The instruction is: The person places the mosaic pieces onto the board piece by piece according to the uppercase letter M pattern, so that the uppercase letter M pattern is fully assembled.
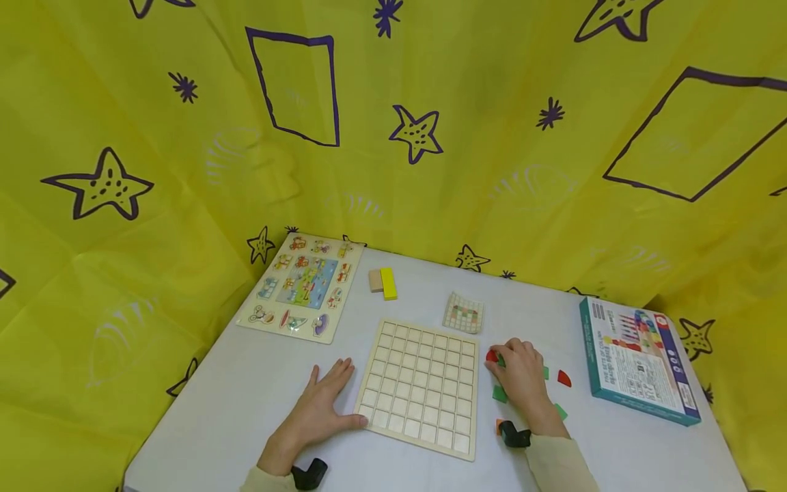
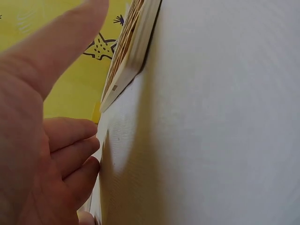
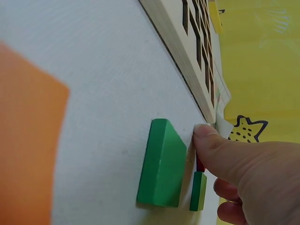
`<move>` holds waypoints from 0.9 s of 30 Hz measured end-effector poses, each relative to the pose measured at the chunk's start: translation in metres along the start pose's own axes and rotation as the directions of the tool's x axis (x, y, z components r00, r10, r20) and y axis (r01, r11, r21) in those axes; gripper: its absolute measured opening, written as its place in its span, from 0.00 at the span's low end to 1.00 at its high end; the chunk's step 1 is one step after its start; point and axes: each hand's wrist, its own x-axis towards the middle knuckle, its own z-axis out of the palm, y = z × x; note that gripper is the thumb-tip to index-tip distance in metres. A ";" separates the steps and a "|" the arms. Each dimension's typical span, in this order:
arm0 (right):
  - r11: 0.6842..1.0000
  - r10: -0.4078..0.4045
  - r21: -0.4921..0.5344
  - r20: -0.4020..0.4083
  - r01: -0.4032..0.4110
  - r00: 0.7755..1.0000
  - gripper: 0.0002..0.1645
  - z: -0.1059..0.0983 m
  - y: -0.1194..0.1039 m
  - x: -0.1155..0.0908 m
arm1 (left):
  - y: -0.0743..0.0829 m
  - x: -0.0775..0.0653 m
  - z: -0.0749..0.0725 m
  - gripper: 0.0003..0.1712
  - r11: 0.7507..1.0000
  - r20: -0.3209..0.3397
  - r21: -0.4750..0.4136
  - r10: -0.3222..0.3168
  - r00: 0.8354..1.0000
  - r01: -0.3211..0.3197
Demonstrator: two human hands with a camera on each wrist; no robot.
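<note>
My left hand [image 1: 316, 406] lies with fingers spread on the table, its thumb at the lower left corner of a wooden grid board [image 1: 476, 447]. In the left wrist view that thumb extends beside the board's edge [image 2: 124, 82]. Right of the board, my right hand [image 1: 522, 372] curls down and pinches a red block [image 1: 491, 355] between thumb and fingers. The right wrist view shows the thumb largely covering the red block [image 3: 200, 163], with a small green block [image 3: 198, 191] beside it. A larger green block [image 3: 161, 164] lies closer to the wrist.
More pieces lie around my right hand: a red quarter-round block [image 1: 563, 378], several green blocks [image 1: 561, 411] and an orange one [image 1: 499, 426]. A pattern card [image 1: 464, 313], yellow block [image 1: 389, 283], tan block [image 1: 375, 281] and picture puzzle [image 1: 335, 328] stand farther back. A box [image 1: 639, 359] lies right.
</note>
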 end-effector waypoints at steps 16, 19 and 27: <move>1.000 0.001 -0.006 -0.022 -0.001 1.000 0.23 0.004 0.004 0.002 | -0.001 -0.002 0.002 0.69 0.995 0.070 0.072 0.066 0.995 -0.071; 1.000 0.002 -0.003 -0.025 -0.002 1.000 0.23 0.005 0.005 0.002 | -0.001 -0.002 0.003 0.68 0.993 0.076 0.091 0.068 0.995 -0.075; 1.000 0.009 0.000 -0.032 -0.009 0.999 0.22 0.005 0.006 0.002 | 0.000 -0.002 0.004 0.63 0.990 0.061 0.110 0.081 0.995 -0.087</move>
